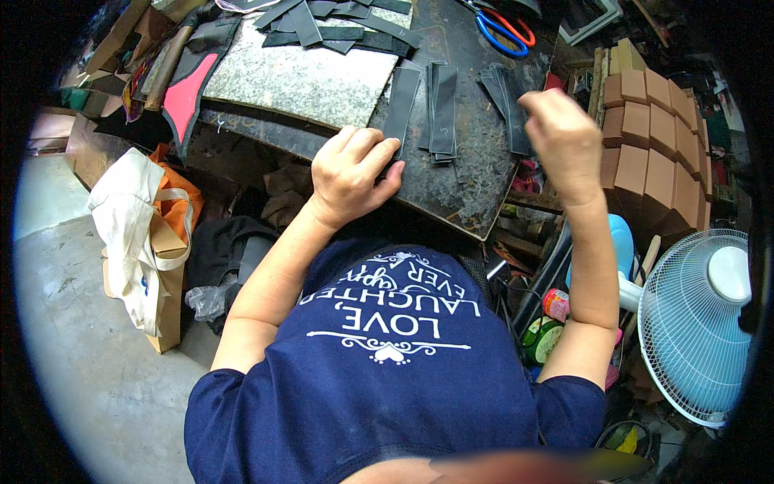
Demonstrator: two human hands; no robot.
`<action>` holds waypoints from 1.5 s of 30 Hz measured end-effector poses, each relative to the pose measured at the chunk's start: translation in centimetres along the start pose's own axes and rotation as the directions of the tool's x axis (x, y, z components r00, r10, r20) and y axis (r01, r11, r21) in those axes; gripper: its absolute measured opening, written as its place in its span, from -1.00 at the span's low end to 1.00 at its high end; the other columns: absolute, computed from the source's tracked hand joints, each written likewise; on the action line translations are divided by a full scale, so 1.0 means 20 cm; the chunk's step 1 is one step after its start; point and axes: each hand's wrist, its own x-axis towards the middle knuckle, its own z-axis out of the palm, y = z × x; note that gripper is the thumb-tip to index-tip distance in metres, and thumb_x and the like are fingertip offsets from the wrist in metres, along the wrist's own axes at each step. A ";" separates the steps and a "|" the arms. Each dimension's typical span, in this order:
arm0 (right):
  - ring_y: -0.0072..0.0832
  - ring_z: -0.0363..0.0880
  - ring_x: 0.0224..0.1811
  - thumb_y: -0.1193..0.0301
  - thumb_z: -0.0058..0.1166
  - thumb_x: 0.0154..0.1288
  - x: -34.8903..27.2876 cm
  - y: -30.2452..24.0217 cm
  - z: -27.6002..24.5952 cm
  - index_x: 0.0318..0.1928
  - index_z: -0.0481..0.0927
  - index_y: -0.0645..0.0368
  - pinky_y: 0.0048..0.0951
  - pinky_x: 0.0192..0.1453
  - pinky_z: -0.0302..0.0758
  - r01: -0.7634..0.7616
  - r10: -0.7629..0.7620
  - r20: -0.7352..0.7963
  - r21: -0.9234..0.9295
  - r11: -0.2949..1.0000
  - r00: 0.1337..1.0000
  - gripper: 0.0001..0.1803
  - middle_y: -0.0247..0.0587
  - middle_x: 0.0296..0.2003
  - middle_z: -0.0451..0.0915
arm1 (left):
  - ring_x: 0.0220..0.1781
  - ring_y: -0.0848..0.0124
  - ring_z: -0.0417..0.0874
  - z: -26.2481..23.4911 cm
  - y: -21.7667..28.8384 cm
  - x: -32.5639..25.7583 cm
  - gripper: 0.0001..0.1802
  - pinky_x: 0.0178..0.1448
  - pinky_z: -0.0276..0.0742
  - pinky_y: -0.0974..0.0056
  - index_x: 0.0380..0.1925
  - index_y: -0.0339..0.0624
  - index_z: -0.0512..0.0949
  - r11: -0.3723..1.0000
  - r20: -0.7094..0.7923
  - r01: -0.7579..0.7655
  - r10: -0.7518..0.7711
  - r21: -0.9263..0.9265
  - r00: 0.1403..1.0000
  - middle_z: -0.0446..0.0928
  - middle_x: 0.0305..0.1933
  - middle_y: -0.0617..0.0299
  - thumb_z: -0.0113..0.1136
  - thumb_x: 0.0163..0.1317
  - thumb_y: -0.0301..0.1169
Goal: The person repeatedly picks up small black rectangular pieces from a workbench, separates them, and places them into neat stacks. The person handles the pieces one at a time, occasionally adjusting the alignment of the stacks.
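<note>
My left hand [352,176] is at the near edge of the dark worktable, its fingers curled and fingertips at the near end of a dark grey strip [403,101]. The strip lies flat, and its lower end goes under the fingers. To its right lies a stack of similar strips [443,109], slightly fanned. My right hand [564,145] is raised at the table's right side, fingers curled closed, beside a fanned group of strips [513,121]. Whatever is inside the right fingers, if anything, is hidden.
More strips [322,24] lie heaped on a speckled light board [310,81]. Blue-and-red-handled scissors [504,32] lie at the back. Stacked brown blocks [657,133] and a fan [697,323] stand at right. A white cloth bag [133,218] is at left, beside a pink-and-black piece [189,97].
</note>
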 end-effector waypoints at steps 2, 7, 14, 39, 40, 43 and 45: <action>-0.31 0.65 -0.21 0.48 0.29 0.03 -0.04 -0.05 0.08 -0.28 0.56 0.03 -0.31 -0.19 0.62 0.063 -0.048 0.279 -0.044 0.997 0.959 -0.79 -0.30 -0.29 0.59 | -0.30 0.16 0.59 0.00 0.00 0.00 -0.69 -0.23 0.55 0.18 -0.22 -0.17 0.67 1.000 -0.001 -0.005 0.005 0.000 1.000 0.58 -0.26 0.13 0.42 -0.04 -0.41; -0.27 0.65 -0.26 0.35 0.28 0.17 -0.08 -0.06 0.11 -0.30 0.53 0.05 -0.26 -0.22 0.60 -0.006 -0.027 0.192 0.166 0.986 0.981 -0.82 -0.25 -0.34 0.59 | -0.32 0.16 0.59 0.00 0.00 0.00 -0.68 -0.24 0.54 0.18 -0.23 -0.18 0.67 1.000 -0.005 -0.010 0.010 -0.006 1.000 0.57 -0.26 0.13 0.43 -0.05 -0.42; -0.23 0.62 -0.28 0.17 0.38 0.14 -0.01 -0.03 0.17 -0.34 0.53 0.04 -0.19 -0.25 0.57 -0.157 0.154 0.077 0.045 0.987 0.985 -0.69 -0.26 -0.36 0.55 | -0.32 0.19 0.59 0.00 0.00 0.01 -0.69 -0.24 0.55 0.19 -0.25 -0.16 0.66 1.000 -0.013 -0.013 0.014 0.003 1.000 0.56 -0.28 0.15 0.42 -0.06 -0.40; -0.14 0.58 -0.01 0.13 0.42 0.12 0.22 0.02 0.22 -0.07 0.49 0.07 -0.11 -0.02 0.55 -0.260 0.253 0.137 0.034 0.965 0.958 -0.51 -0.15 -0.12 0.56 | -0.33 0.27 0.56 0.00 0.00 -0.01 -0.74 -0.26 0.55 0.24 -0.33 -0.09 0.59 1.000 -0.067 -0.006 0.006 0.009 0.998 0.46 -0.35 0.25 0.40 -0.03 -0.31; -0.16 0.60 -0.04 0.18 0.38 0.17 0.25 0.01 0.22 -0.09 0.53 0.08 -0.14 -0.02 0.56 -0.170 0.167 0.036 0.096 0.981 0.985 -0.59 -0.18 -0.14 0.60 | -0.33 0.27 0.56 0.01 0.00 -0.01 -0.74 -0.26 0.55 0.24 -0.33 -0.09 0.59 1.000 -0.065 -0.006 0.007 0.008 0.998 0.46 -0.35 0.25 0.40 -0.03 -0.31; -0.19 0.63 -0.09 0.27 0.33 0.22 0.39 -0.05 0.28 -0.11 0.60 0.05 -0.20 -0.01 0.57 -0.006 0.005 0.006 0.217 0.976 1.000 -0.72 -0.20 -0.20 0.66 | -0.34 0.26 0.58 0.00 0.00 -0.01 -0.71 -0.26 0.56 0.23 -0.28 -0.10 0.64 1.000 -0.043 -0.002 0.002 -0.001 0.999 0.53 -0.30 0.22 0.43 -0.06 -0.33; -0.21 0.63 -0.06 0.29 0.32 0.21 0.47 -0.11 0.36 -0.09 0.60 0.04 -0.22 0.02 0.58 0.061 -0.075 0.046 0.247 0.967 0.996 -0.71 -0.23 -0.17 0.66 | -0.35 0.25 0.58 0.00 0.00 -0.01 -0.69 -0.26 0.56 0.23 -0.26 -0.10 0.66 1.000 -0.038 0.006 -0.006 0.002 0.999 0.57 -0.28 0.21 0.44 -0.07 -0.34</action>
